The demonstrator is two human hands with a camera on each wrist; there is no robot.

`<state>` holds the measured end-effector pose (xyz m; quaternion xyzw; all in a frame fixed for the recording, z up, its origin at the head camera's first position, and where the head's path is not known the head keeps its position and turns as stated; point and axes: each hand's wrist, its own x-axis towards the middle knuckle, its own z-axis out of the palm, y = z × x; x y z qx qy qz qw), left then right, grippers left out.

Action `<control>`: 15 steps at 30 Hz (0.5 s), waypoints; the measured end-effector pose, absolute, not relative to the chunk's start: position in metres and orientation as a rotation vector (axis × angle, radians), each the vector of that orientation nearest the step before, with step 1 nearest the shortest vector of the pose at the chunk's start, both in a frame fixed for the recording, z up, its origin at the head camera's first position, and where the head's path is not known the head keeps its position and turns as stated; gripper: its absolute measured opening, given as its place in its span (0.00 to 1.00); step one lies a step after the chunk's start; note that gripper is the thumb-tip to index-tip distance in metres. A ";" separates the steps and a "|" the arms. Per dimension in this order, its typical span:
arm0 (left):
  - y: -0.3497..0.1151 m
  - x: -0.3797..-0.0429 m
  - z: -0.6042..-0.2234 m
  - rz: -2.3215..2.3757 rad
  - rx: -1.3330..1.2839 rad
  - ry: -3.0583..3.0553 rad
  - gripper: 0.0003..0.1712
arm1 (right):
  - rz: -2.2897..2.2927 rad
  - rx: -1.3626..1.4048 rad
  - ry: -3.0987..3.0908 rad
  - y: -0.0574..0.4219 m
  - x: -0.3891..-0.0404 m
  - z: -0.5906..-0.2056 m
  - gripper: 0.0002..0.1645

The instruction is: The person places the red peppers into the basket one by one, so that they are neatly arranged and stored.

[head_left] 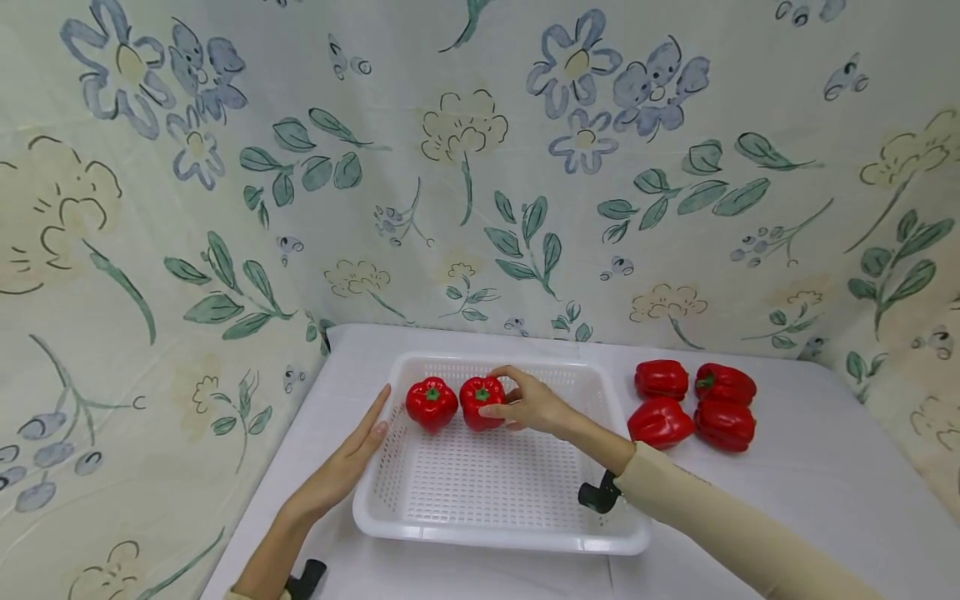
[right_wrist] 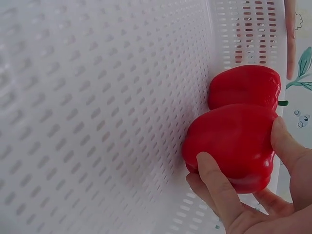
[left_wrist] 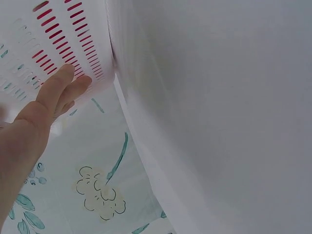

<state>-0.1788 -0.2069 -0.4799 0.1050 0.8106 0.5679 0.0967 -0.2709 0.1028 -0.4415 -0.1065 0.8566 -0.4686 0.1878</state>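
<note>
A white perforated plastic basket (head_left: 480, 533) stands on the table with two red bell peppers inside, near its back left. My right hand (head_left: 528, 403) grips the right-hand bell pepper (head_left: 474, 400), fingers and thumb spread round its sides; the right wrist view shows this same pepper (right_wrist: 229, 141) low against the basket floor. Beside it, green stem up, sits the other bell pepper (head_left: 432, 403). My left hand (head_left: 347, 463) lies with straight fingers along the outside of the basket's left wall. In the left wrist view, its fingertips (left_wrist: 66, 78) are at the slotted wall, red showing through the slots.
Right of the basket, several more red bell peppers (head_left: 660, 423) lie grouped on the white-covered table (head_left: 810, 492). A floral cloth (head_left: 480, 208) hangs behind and along the sides. A small black device (head_left: 600, 495) sits at my right wrist, over the basket.
</note>
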 end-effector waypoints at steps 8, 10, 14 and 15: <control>-0.207 -0.179 -0.480 1.671 0.325 2.404 0.36 | -1.308 -0.325 2.398 0.102 -0.270 -0.441 0.42; -0.207 -0.178 -0.479 1.672 0.325 2.405 0.36 | -1.307 -0.333 2.396 0.103 -0.270 -0.441 0.43; -0.207 -0.178 -0.479 1.676 0.327 2.401 0.36 | -1.311 -0.331 2.389 0.104 -0.270 -0.442 0.43; -0.207 -0.178 -0.479 1.678 0.330 2.400 0.36 | -1.315 -0.329 2.385 0.104 -0.269 -0.442 0.43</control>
